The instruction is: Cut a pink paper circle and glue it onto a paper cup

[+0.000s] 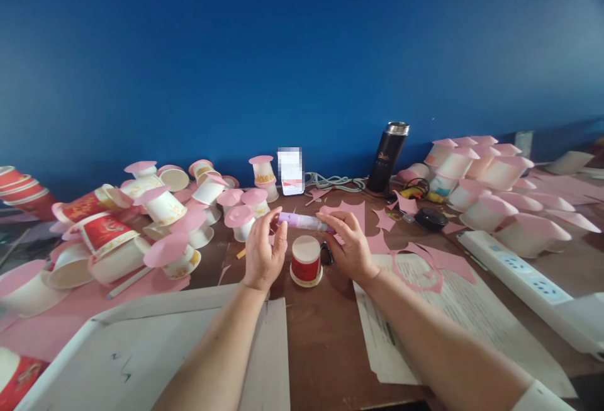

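Note:
A purple and clear tube, perhaps a glue stick, is held level between my two hands. The fingers of my left hand pinch its purple end. My right hand grips the other end, partly covering it. Just below the tube, a red and white paper cup stands upside down on the brown table. Nothing lies on the cup's pale base. A small black object is beside the cup, near my right fingers.
Paper cups with pink paper discs crowd the left; cups with pink cone tops fill the right. A phone and black flask stand by the blue wall. Pink scraps, papers, a whiteboard and a power strip surround my arms.

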### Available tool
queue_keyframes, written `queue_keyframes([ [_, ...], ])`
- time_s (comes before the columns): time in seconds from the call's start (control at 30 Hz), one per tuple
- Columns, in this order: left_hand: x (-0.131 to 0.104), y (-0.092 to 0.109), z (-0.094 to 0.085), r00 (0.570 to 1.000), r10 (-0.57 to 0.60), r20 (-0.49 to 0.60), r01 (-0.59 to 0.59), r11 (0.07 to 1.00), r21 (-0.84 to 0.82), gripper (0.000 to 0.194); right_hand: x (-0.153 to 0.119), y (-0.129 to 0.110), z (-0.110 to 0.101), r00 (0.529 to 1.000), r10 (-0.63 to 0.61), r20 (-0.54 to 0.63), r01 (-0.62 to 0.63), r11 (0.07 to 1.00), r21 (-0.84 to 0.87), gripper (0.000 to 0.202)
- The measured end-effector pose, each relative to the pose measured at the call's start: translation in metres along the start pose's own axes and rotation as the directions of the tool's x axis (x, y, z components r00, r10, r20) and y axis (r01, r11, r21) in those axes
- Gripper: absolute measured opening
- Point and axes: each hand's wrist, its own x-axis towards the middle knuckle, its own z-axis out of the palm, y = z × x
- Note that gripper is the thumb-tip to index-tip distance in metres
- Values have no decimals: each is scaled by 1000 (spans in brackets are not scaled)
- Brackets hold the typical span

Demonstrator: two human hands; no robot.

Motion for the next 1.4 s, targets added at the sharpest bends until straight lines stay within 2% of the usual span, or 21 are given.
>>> queue_keyframes([
  [0.13,0,2,-2,997,-76,-8,75,993,-86,28,-2,-4,0,999,44,-10,-43,997,67,39],
  [0.23,0,3,-1,989,-148,-28,140,972,-191,25,-2,-6,1,982,190,-17,-182,963,201,39],
  [0.3,0,2,-1,983,-179,-30,167,958,-234,24,-1,-8,3,947,320,-12,-296,888,351,41],
  [0.4,0,0,0,980,-198,-31,185,952,-245,21,3,-12,5,877,476,67,-418,687,594,44],
  [0.53,0,-2,0,979,-205,-16,194,945,-264,19,6,-16,5,808,540,236,-480,372,794,42],
  [0.67,-1,-1,0,987,-162,9,158,951,-264,19,7,-18,3,757,534,376,-476,56,878,34],
  [0.8,-1,5,-1,995,-80,59,91,973,-213,22,8,-17,0,730,528,433,-446,-112,888,25],
  [0.93,-1,14,-4,996,38,80,-26,988,-151,26,9,-15,-1,708,534,462,-433,-188,881,24],
  [1.07,-1,23,-6,986,135,100,-123,985,-122,27,8,-22,-2,715,475,513,-468,-219,856,25],
  [1.17,0,27,-7,968,218,124,-212,975,-65,31,8,-28,-3,714,443,542,-516,-189,835,27],
  [1.27,2,30,-9,945,281,168,-286,958,4,37,8,-31,-4,723,451,523,-522,-138,842,25],
  [1.4,3,33,-11,925,332,186,-348,936,58,27,9,-30,-4,736,475,483,-513,-75,855,19],
])
